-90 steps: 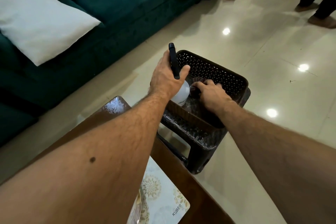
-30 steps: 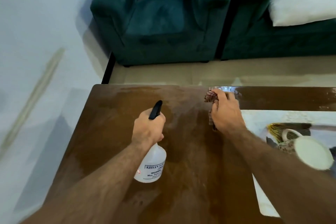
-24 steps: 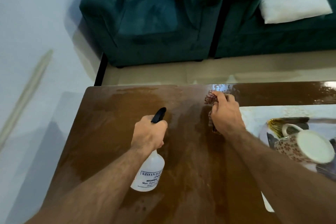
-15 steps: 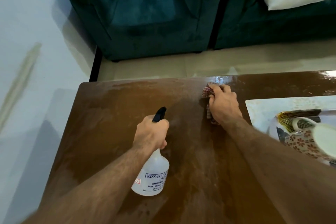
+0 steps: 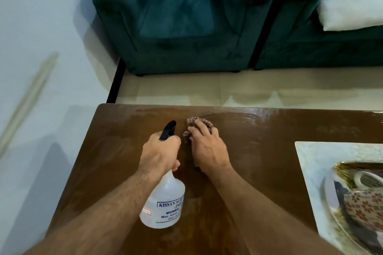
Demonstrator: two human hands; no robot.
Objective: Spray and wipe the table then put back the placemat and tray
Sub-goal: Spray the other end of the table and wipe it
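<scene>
Wiping step, centre frame. Right hand (image 5: 207, 151) presses crumpled checkered cloth (image 5: 191, 122) onto bench (image 5: 269, 136), fingers extended, not clenched. Advice: even pressure, overlapping strokes, stop short of placemat (image 5: 310, 157). Left hand (image 5: 159, 155) fingers wrapped round spray bottle (image 5: 163, 203) neck; translucent plastic, black trigger. Bench glossy brown, wet streaks. Placemat pale, patterned, lower right, carrying shiny gold-rimmed tray (image 5: 329, 192) and floral cup (image 5: 362, 207).

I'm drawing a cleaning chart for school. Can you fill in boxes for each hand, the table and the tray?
Left hand: grips the spray bottle below its black trigger
Right hand: presses the cloth on the table
Table: brown, shiny streaks beside the cloth
Placemat: at the table's right end
Tray: on the placemat, patterned cup on it
</scene>
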